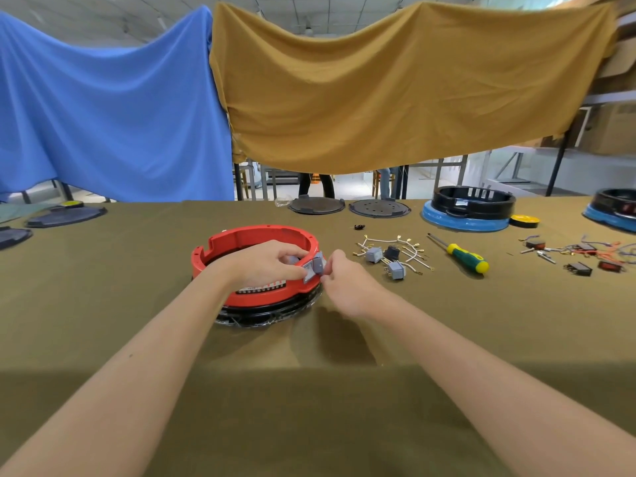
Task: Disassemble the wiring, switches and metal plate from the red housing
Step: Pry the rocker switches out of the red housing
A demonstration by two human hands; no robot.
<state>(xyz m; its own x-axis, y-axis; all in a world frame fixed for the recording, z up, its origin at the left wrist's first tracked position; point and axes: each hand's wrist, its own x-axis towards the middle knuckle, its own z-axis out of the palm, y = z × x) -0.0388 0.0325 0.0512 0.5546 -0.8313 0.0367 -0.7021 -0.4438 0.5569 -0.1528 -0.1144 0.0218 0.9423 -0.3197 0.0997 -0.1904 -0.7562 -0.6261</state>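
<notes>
A wide table under an olive-green cloth (309, 390) carries everything, and the red housing (241, 241) serves as the landmark: a ring-shaped shell standing on a black base, in the middle of the cloth just ahead of the person. Far to the right of the housing and further back stands a black housing on a blue base (468, 210); behind the red housing lie two dark round plates (316, 205). To its right lies a green-and-yellow screwdriver (464, 257), and between screwdriver and housing a small pile of white wires with brass terminals (406, 247) and loose grey switches (374, 254).

The left hand (266, 263) reaches over the housing's near-right rim, fingers curled round the wall and the back of a grey switch (315, 266) that is seated there. The right hand (344, 284), just outside the housing, pinches the switch's outer face with fingertips; exactly which fingers meet it is hard to tell.

The step in hand looks like working this switch out of its slot. If the retaining clips are not squeezed evenly, the switch may jam crooked or a clip may snap. A sudden release could send the right hand into the pile beside the housing and scatter it, and the housing could skid or tip on the cloth if the left hand's hold slackens.
</notes>
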